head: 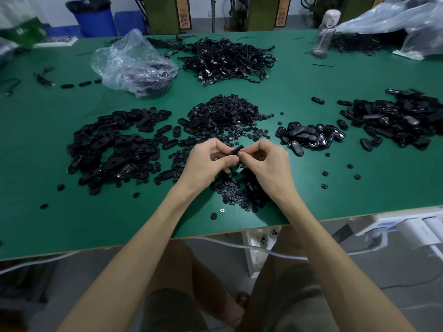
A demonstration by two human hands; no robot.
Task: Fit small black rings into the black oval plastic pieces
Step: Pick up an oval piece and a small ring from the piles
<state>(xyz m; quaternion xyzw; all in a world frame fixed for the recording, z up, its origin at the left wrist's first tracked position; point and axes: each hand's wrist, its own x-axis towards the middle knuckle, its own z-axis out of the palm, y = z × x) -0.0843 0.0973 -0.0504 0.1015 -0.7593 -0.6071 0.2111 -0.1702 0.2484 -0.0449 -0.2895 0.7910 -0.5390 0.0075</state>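
Between both hands, the black oval piece (236, 149) sits pinched by left hand (208, 157) and right hand (268, 161) fingertips

I can't tell if a ring sits in the oval piece (236, 149); fingers (230, 160) cover most of it. The right-edge pile (402, 118) is cut off.

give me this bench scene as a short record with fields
surface: green table
held item: black oval plastic piece, pinched between both hands
left hand: fingers curled, grips the piece
right hand: fingers curled, grips the piece
ring in piece: cannot tell
centre pile: small black rings
left pile: loose black oval pieces
far pile: black cables
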